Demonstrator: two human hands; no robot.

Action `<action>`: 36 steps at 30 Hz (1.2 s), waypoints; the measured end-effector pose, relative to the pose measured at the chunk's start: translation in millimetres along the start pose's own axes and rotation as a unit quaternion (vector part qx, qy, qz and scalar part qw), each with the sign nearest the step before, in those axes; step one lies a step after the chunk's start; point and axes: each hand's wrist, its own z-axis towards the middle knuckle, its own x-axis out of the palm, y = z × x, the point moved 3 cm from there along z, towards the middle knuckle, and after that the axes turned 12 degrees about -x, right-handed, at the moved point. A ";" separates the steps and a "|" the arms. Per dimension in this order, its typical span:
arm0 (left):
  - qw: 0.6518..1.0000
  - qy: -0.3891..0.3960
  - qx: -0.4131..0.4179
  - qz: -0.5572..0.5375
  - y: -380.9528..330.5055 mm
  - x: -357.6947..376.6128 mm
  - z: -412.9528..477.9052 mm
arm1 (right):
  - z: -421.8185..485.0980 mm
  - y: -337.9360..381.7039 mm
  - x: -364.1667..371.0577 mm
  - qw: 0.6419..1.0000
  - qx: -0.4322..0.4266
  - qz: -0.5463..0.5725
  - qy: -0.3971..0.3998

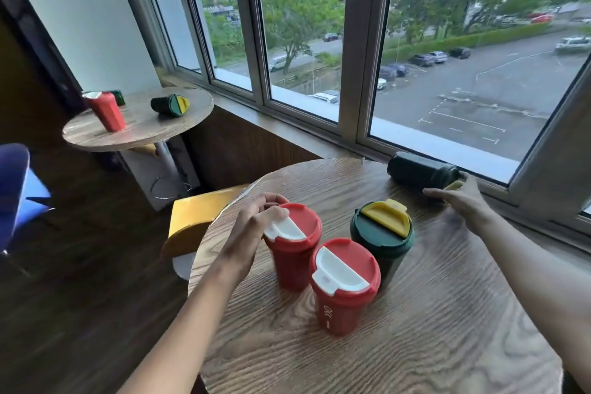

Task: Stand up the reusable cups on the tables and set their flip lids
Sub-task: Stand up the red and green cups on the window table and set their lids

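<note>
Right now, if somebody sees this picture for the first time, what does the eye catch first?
Three upright cups cluster mid-table: two red cups, the left hand on the farther one's lid, and a green cup. By the window the right hand reaches a dark green cup lying on its side.

A round wood-grain table [415, 329] fills the lower right, its far edge close under a wide aluminium-framed window [351, 73]; daylight comes through it, showing trees and a car park with parked cars; a smaller round table [144, 131] on a metal pedestal stands in the left corner by a pale wall [80, 9]; a yellow chair [195, 214] sits between the tables; a blue seat [16, 189] at the left edge; dark wood floor [80, 297].
</note>
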 end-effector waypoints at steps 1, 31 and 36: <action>1.000 0.000 0.001 0.002 -0.3 -0.6 0.2 | -1.1 2.0 0.3 1.000 -0.010 0.007 0.004; 0.997 -0.062 0.039 -0.018 10.6 2.4 -14.1 | -37.1 160.6 127.5 0.849 -0.131 -0.216 0.465; 0.997 -0.059 0.043 -0.011 8.6 2.7 -16.4 | -35.2 161.2 127.9 0.857 -0.121 -0.251 0.434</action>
